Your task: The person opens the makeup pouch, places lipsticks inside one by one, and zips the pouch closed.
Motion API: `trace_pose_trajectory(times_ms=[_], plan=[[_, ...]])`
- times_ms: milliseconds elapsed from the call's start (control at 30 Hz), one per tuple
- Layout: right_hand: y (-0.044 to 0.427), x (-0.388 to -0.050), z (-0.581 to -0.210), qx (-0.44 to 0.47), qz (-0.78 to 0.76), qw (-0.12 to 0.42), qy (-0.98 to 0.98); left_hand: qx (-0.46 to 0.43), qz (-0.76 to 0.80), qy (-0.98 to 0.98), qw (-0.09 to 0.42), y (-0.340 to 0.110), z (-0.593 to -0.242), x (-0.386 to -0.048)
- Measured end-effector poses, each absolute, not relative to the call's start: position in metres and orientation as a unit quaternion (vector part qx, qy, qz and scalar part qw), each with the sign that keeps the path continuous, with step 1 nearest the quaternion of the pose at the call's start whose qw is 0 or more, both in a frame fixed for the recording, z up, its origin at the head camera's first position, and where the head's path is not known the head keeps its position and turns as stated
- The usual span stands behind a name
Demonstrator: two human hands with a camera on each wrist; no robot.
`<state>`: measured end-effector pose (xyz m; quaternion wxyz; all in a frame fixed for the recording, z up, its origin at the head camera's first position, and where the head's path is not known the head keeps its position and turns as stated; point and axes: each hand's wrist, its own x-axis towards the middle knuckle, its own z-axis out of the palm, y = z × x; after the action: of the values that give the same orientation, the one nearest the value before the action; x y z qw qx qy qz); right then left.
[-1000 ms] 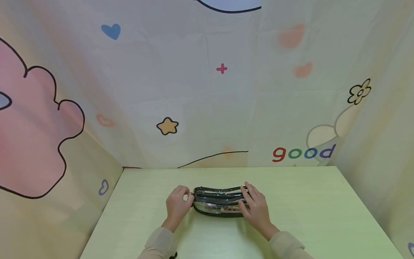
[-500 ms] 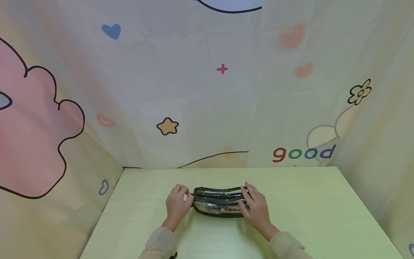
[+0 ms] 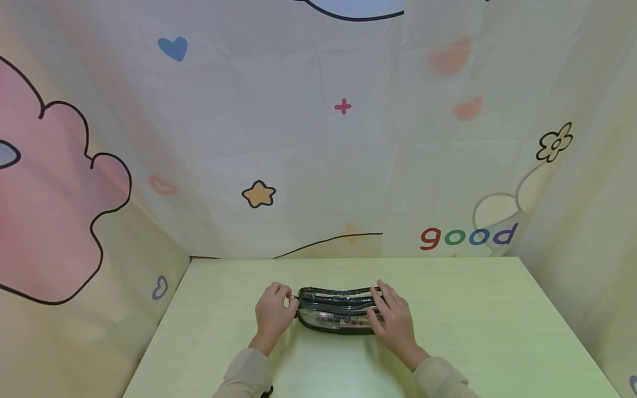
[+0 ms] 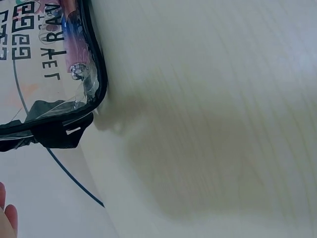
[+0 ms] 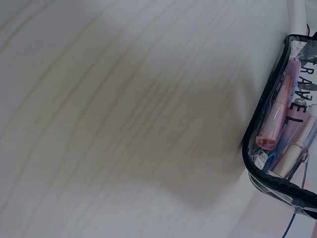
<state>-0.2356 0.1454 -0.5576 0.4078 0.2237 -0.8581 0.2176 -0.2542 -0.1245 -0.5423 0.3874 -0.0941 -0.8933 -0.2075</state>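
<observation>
A clear pouch (image 3: 338,310) with black trim lies in the middle of the table; "TRAVEL" is printed on its side. Slim tubes (image 5: 292,144) in pink and white show through the plastic in the right wrist view. At the pouch's left end, my left hand (image 3: 273,314) pinches the small zipper pull, which its fingertips mostly hide. My right hand (image 3: 395,323) rests over the right end with the fingers spread fairly straight, covering that corner. The left wrist view shows a black fabric tab (image 4: 62,131) at the pouch's corner and only a bit of fingertips (image 4: 11,218).
The pale wood-grain table (image 3: 473,309) extends on both sides of the pouch. A printed curtain (image 3: 308,138) stands behind it and along both sides. A small black object (image 3: 267,391) shows near the left sleeve at the bottom edge.
</observation>
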Motion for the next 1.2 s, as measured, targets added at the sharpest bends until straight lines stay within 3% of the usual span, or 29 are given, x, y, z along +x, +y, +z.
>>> trace_pose_trajectory(times_ms=[367, 1200], plan=[[0.145, -0.234, -0.559, 0.217, 0.215, 0.407, -0.861, -0.058, -0.209, -0.914, 0.343, -0.133, -0.546, -0.252], [0.144, -0.235, -0.559, 0.219, 0.209, 0.410, -0.861, -0.060, -0.181, -0.937, 0.294, -0.135, -0.549, -0.249]])
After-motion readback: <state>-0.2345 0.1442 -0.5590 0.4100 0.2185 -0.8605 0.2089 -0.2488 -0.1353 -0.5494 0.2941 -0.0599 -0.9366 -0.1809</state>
